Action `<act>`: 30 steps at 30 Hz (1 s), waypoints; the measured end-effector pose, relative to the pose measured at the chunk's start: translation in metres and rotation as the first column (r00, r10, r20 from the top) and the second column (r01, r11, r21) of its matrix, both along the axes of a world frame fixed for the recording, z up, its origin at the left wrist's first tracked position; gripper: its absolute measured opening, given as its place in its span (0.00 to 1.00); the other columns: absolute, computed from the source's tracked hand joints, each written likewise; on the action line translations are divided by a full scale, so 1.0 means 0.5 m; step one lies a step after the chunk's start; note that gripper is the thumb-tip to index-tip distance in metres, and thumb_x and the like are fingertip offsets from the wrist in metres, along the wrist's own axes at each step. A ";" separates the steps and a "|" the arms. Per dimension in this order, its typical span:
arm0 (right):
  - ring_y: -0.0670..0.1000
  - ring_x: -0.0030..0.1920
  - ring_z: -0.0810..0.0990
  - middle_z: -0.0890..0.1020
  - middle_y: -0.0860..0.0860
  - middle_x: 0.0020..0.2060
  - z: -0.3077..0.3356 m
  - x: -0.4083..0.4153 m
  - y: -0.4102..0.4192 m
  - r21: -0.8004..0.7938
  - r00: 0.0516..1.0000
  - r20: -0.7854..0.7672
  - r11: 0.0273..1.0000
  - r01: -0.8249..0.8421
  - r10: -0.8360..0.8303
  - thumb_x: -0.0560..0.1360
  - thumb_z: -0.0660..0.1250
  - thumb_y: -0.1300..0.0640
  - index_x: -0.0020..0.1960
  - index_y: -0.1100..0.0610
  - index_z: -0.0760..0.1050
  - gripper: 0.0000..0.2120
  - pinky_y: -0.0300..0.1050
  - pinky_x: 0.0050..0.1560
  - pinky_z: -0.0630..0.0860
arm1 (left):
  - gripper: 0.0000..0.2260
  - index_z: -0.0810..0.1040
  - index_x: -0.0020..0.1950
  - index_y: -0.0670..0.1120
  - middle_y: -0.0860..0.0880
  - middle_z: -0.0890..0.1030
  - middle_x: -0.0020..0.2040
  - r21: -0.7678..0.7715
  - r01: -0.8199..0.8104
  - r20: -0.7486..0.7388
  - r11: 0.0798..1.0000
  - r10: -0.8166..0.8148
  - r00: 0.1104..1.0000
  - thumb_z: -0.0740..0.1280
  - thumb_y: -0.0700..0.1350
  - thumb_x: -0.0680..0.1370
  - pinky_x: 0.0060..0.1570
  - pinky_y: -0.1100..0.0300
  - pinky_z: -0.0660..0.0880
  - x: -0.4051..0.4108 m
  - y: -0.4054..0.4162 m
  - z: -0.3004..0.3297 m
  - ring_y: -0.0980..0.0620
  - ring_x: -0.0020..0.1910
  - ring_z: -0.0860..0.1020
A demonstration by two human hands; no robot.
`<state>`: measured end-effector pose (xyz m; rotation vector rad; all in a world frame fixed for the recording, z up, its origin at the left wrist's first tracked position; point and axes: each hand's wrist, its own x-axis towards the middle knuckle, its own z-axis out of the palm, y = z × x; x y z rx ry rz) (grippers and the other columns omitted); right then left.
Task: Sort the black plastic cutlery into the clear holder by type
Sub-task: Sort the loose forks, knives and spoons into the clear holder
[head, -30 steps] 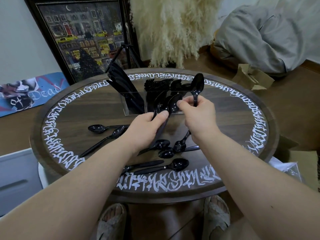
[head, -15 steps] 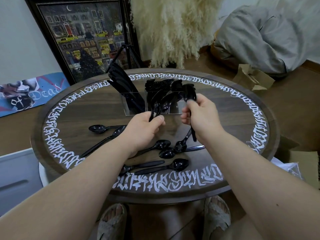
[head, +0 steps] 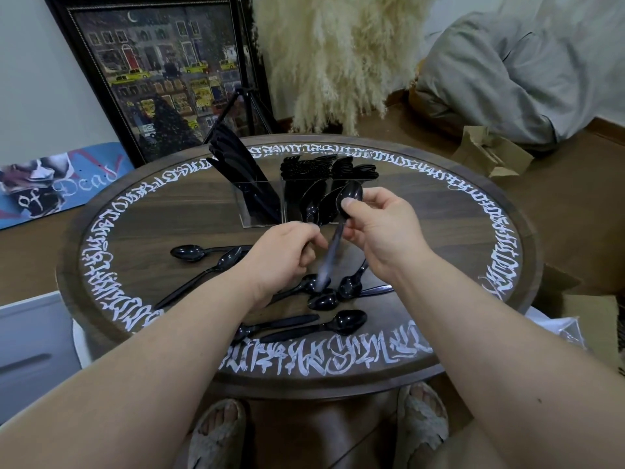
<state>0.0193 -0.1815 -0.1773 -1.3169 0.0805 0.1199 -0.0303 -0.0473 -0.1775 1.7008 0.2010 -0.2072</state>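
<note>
Gathering loose spoons: our right hand (head: 382,231) pinches one glossy black plastic spoon (head: 350,196); our left hand (head: 287,255) clutches a bunch; next, the clear acrylic holder (head: 260,201).

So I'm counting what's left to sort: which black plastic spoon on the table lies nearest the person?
The black plastic spoon with its bowl pointing right, just above the white lettering at the round wooden table's near edge.

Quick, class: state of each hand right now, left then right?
Left hand: fingers curled round a bunch of spoons, holding them.
Right hand: pinches a single black spoon near its bowl, handle pointing down.
</note>
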 end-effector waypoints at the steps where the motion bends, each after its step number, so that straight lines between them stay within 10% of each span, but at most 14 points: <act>1: 0.45 0.27 0.74 0.76 0.53 0.36 -0.002 -0.001 0.001 0.017 1.000 -0.010 1.000 0.000 0.000 0.75 0.66 0.68 0.42 0.58 0.72 0.08 0.37 0.30 0.75 | 0.14 0.75 0.38 0.45 0.51 0.69 0.28 -0.021 -0.009 -0.008 1.000 0.009 1.000 0.58 0.48 0.81 0.27 0.62 0.60 -0.002 -0.003 0.004 0.54 0.27 0.64; 10: 0.47 0.25 0.66 0.68 0.50 0.29 -0.020 -0.007 0.022 -0.124 0.999 -0.038 0.992 0.008 -0.012 0.75 0.69 0.59 0.36 0.53 0.64 0.15 0.39 0.26 0.66 | 0.15 0.75 0.43 0.45 0.54 0.71 0.25 0.174 0.058 0.092 0.983 -0.075 0.993 0.55 0.51 0.83 0.29 0.67 0.66 0.005 -0.007 -0.009 0.57 0.26 0.67; 16: 0.45 0.27 0.73 0.75 0.47 0.37 -0.008 -0.010 0.010 -0.273 0.993 0.106 0.962 -0.016 0.047 0.77 0.66 0.62 0.53 0.50 0.74 0.09 0.42 0.33 0.73 | 0.18 0.75 0.43 0.43 0.51 0.66 0.25 0.096 0.084 0.064 0.992 -0.090 0.994 0.54 0.51 0.83 0.25 0.67 0.63 0.001 0.001 -0.007 0.56 0.23 0.63; 24: 0.44 0.27 0.73 0.77 0.46 0.29 -0.005 -0.007 -0.009 -0.389 0.975 0.190 0.920 -0.036 0.119 0.76 0.65 0.66 0.42 0.50 0.78 0.12 0.37 0.32 0.71 | 0.16 0.77 0.51 0.45 0.48 0.76 0.30 0.119 -0.112 -0.003 0.987 0.113 0.994 0.53 0.51 0.83 0.23 0.67 0.68 0.003 0.017 -0.010 0.55 0.25 0.72; 30: 0.46 0.35 0.77 0.79 0.43 0.31 -0.016 -0.009 0.002 -0.500 0.938 0.327 0.863 0.070 0.114 0.73 0.70 0.59 0.44 0.47 0.81 0.06 0.48 0.44 0.78 | 0.23 0.79 0.49 0.44 0.50 0.71 0.26 0.156 0.112 -0.042 0.981 -0.107 0.993 0.51 0.58 0.82 0.23 0.66 0.63 -0.005 0.008 -0.007 0.55 0.22 0.66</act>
